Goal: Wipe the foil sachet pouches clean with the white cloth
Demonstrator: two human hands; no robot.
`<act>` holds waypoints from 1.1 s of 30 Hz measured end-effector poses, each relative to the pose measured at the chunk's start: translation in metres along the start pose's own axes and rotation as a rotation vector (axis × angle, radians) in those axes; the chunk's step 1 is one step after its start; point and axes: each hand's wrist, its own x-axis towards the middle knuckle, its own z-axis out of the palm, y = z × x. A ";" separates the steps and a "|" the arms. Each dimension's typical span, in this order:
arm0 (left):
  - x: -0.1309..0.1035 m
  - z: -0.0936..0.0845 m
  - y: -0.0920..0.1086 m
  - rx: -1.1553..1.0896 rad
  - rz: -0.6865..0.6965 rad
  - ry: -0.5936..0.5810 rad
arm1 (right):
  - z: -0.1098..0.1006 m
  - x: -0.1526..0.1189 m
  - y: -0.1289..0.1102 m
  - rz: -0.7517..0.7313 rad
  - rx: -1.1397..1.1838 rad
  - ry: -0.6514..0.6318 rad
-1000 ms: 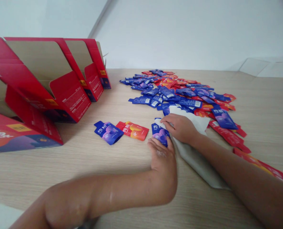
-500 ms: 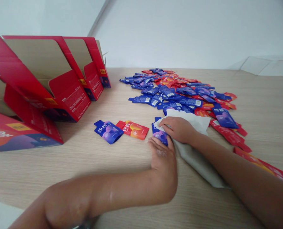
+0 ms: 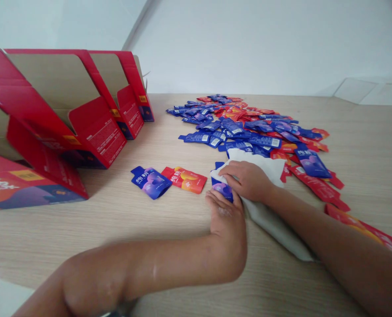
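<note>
A blue and purple sachet [image 3: 221, 189] lies flat on the table, its lower end under the fingers of my left hand [image 3: 225, 211]. My right hand [image 3: 247, 178] is closed on a white cloth [image 3: 271, 165] and presses it over the upper part of that sachet. The cloth trails back beneath my right forearm. Left of my hands rest a red and orange sachet [image 3: 186, 179] and another blue sachet [image 3: 151, 181], both face up and slightly overlapping or touching.
Behind my hands spreads a heap of blue and red sachets [image 3: 235, 125], trailing toward a red sachet [image 3: 361, 226] at the right. Several open red cartons [image 3: 97, 132] stand in a row on the left. A pale wall [image 3: 265, 48] borders the wood-grain table [image 3: 169, 273].
My right hand has shifted slightly with the cloth, which now covers more of the blue sachet's middle. My left hand stays on the sachet's lower end.
</note>
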 end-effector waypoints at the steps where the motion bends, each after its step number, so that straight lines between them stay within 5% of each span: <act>1: 0.000 0.000 0.000 0.015 0.004 -0.005 | 0.001 0.000 0.000 -0.015 0.006 -0.028; 13: -0.001 -0.009 -0.002 0.140 0.049 -0.104 | 0.001 0.002 0.001 0.060 -0.021 -0.099; 25: 0.000 -0.004 -0.001 0.064 0.008 -0.041 | 0.001 0.002 0.009 0.206 -0.095 -0.040; 29: -0.001 -0.004 -0.001 0.066 0.002 -0.048 | -0.001 0.001 0.002 0.148 -0.080 0.031; 33: 0.000 -0.004 -0.001 0.065 0.004 -0.038 | -0.001 0.000 -0.001 0.035 -0.029 -0.032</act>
